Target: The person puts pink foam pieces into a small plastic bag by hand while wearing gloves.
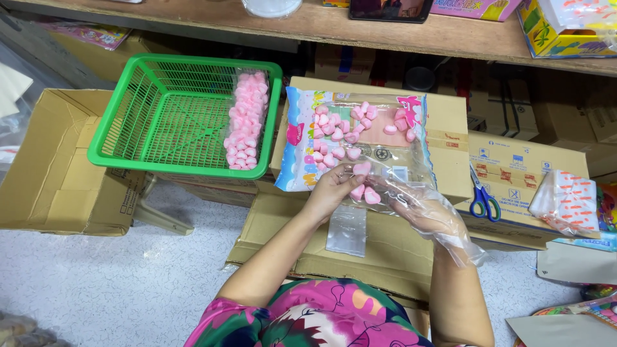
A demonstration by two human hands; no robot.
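Between my two hands, over a flat brown cardboard box [443,128], sit a few puffy pink heart-shaped candies [365,191]. My left hand [331,186] is bare, its fingers curled around the hearts, with one soft heart pinched at the fingertips just above the rest. My right hand [424,209] wears a thin, crinkly clear plastic glove and lies cupped and half open just beside the hearts, its fingers touching them; whether it actually grips any I cannot tell. Just beyond my fingertips lies the big glossy bag [357,138], clear in the middle with pastel printed edges, more pink hearts scattered inside. Below my grip a small empty clear pouch [347,231] lies flat. Far to the left stands a green plastic mesh basket [167,115] holding a filled packet of hearts [245,122]. Blue-handled scissors [482,196] rest to the right.
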